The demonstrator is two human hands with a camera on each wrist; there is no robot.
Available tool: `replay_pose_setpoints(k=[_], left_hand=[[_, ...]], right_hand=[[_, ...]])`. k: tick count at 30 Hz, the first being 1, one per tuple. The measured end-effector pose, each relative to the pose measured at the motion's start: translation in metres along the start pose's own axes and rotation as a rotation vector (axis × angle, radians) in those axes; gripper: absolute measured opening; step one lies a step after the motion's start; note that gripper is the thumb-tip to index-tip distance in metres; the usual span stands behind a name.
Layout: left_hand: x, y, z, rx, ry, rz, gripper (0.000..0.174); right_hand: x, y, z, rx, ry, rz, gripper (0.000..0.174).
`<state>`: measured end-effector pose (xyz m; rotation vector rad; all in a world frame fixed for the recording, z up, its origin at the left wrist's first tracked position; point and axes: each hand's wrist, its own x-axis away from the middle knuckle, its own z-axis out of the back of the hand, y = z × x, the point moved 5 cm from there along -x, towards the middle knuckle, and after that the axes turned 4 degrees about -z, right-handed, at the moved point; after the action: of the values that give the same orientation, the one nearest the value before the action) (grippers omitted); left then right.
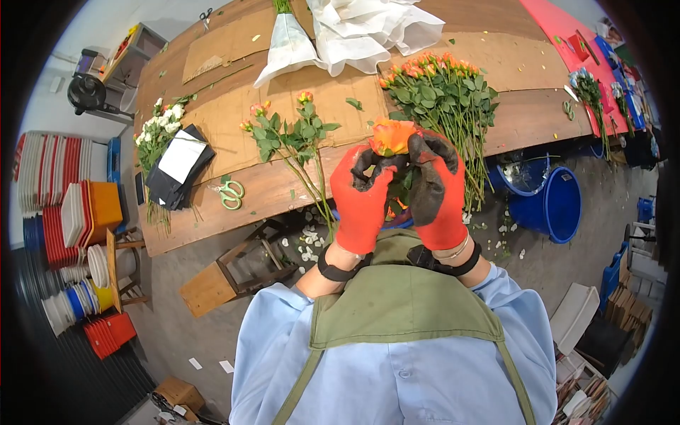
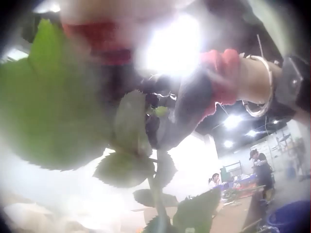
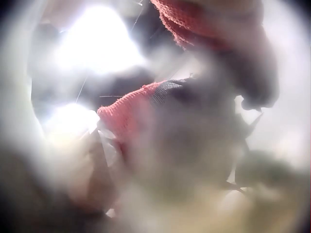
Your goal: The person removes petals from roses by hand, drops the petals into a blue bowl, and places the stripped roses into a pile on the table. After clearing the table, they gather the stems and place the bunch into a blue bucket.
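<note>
An orange rose bloom (image 1: 394, 137) stands between the two gloved hands in the head view, above the table's near edge. The left hand (image 1: 361, 191), in a red glove with dark palm, curls its fingers round the flower's left side. On the other side the right hand (image 1: 438, 185) holds the bloom with bent fingers and thumb. Green leaves (image 2: 124, 167) and a stem hang below the hands in the left wrist view. The right wrist view is blurred; a red and dark glove (image 3: 131, 114) shows there, its fingertips unclear.
Orange roses (image 1: 443, 88) lie in a bunch right of the hands, a few more stems (image 1: 287, 134) to the left. Green-handled scissors (image 1: 231, 193), white roses (image 1: 161, 126) and white wrapping (image 1: 368, 32) are on the table (image 1: 191, 230). Blue buckets (image 1: 545, 209) stand at right.
</note>
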<state>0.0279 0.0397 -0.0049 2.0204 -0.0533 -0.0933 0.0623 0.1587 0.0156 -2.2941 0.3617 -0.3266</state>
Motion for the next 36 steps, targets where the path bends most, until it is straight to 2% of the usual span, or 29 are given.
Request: replay_pose_setpoints(k=[2, 4, 5, 7, 8, 10, 12, 14, 15, 16, 18, 19, 20, 22, 23, 24, 28, 30, 31, 33, 34, 36], left_hand=[[0.0, -0.004, 0.003, -0.031, -0.019, 0.007, 0.031], [0.0, -0.006, 0.005, -0.063, -0.038, 0.015, 0.032], [0.0, -0.008, 0.005, -0.063, -0.047, 0.058, 0.033], [0.0, -0.004, 0.006, -0.063, -0.053, 0.099, 0.034], [0.001, -0.001, 0.006, -0.024, -0.038, 0.152, 0.034], [0.0, 0.001, 0.008, 0.016, -0.023, 0.206, 0.034], [-0.005, 0.006, 0.011, 0.006, 0.001, 0.088, 0.036], [-0.009, 0.009, 0.017, -0.029, 0.007, 0.085, 0.037], [-0.011, 0.009, 0.019, -0.062, 0.011, 0.086, 0.038], [-0.012, 0.007, 0.019, -0.061, 0.012, 0.086, 0.038], [-0.016, 0.009, 0.017, -0.126, -0.049, -0.099, 0.036], [-0.017, 0.008, 0.017, -0.126, -0.054, -0.096, 0.036], [-0.018, 0.008, 0.014, -0.197, -0.075, -0.136, 0.035], [-0.018, 0.004, 0.013, -0.271, -0.104, -0.169, 0.035], [-0.017, 0.005, 0.011, -0.41, -0.123, -0.318, 0.035], [-0.015, 0.008, 0.007, -0.546, -0.141, -0.469, 0.035], [-0.011, 0.008, 0.004, -0.614, -0.152, -0.454, 0.036], [-0.01, 0.01, 0.005, -0.599, -0.097, -0.459, 0.034], [-0.01, 0.011, 0.005, -0.601, -0.094, -0.459, 0.034], [-0.01, 0.008, 0.005, -0.491, -0.099, -0.321, 0.032], [-0.009, 0.01, 0.002, -0.491, -0.097, -0.321, 0.032], [-0.01, 0.003, 0.001, -0.152, -0.073, -0.099, 0.028]], right_hand=[[-0.005, 0.006, 0.008, -0.016, 0.04, -0.002, 0.026], [-0.008, 0.005, 0.019, 0.427, 0.092, 0.154, 0.024], [-0.008, 0.005, 0.023, 0.427, 0.09, 0.154, 0.024], [-0.006, -0.004, 0.018, 0.851, 0.086, 0.315, 0.022], [-0.009, -0.005, 0.021, 0.85, 0.084, 0.315, 0.022], [-0.022, 0.003, 0.041, -0.043, 0.07, 0.085, 0.021], [-0.022, -0.009, 0.051, -0.031, 0.05, 0.091, 0.022], [-0.019, -0.013, 0.055, 0.301, -0.046, -0.266, 0.026], [-0.018, -0.019, 0.053, 0.61, -0.225, -0.335, 0.029], [-0.016, -0.017, 0.05, 0.611, -0.226, -0.336, 0.029], [-0.008, -0.033, 0.025, 1.383, -0.164, 0.347, 0.034], [-0.007, -0.039, 0.021, 1.37, -0.146, 0.448, 0.04], [-0.005, -0.041, 0.015, 1.371, -0.14, 0.447, 0.04], [0.002, -0.048, 0.003, 0.894, -0.091, 0.411, 0.042], [0.004, -0.052, -0.007, 1.055, -0.09, 0.552, 0.037], [0.004, -0.051, -0.011, 1.057, -0.083, 0.554, 0.037], [0.006, -0.043, -0.023, 1.055, -0.017, 0.542, 0.03], [0.009, -0.042, -0.021, 0.816, 0.057, 0.402, 0.029], [0.009, -0.038, -0.019, 0.816, 0.055, 0.401, 0.029], [0.012, -0.032, -0.015, 0.845, 0.041, 0.527, 0.03], [0.012, -0.031, -0.015, 0.845, 0.04, 0.526, 0.03], [0.011, -0.024, -0.011, 0.563, 0.031, 0.388, 0.029]])
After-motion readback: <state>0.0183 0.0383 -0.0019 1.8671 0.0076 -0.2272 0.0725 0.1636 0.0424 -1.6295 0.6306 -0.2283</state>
